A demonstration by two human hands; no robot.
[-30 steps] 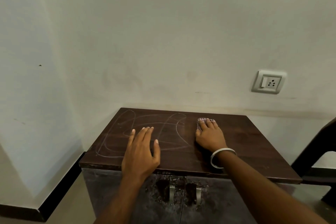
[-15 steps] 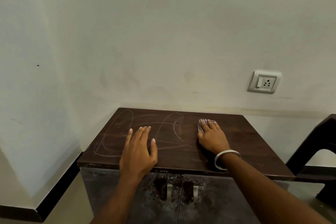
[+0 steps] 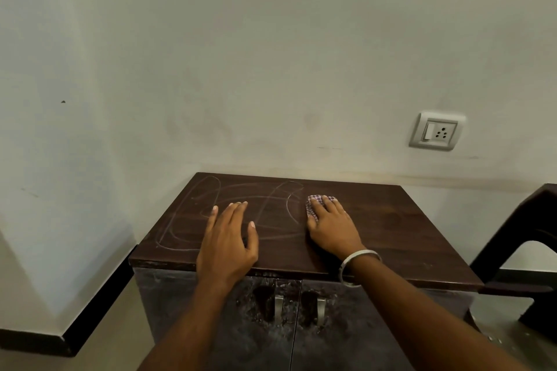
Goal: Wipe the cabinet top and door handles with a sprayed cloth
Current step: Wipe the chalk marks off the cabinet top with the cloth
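A low cabinet with a dark brown wooden top [image 3: 391, 229] stands against the wall. Pale chalky streaks cover the left half of the top. My right hand [image 3: 333, 227] presses flat on a small checked cloth [image 3: 312, 205] near the middle of the top; only the cloth's far and left edges show past my fingers. My left hand [image 3: 227, 238] lies flat and empty on the top near its front edge, fingers spread. Below, two metal door handles [image 3: 278, 307] [image 3: 321, 309] hang on the stained doors.
A wall socket with a switch [image 3: 437, 131] sits on the wall to the upper right. A dark chair or table [image 3: 524, 250] stands close on the right. A black skirting board [image 3: 90, 307] runs along the left wall's foot.
My right hand has slid the cloth slightly back toward me and to the left. The left hand stays in place. The view shifted a little.
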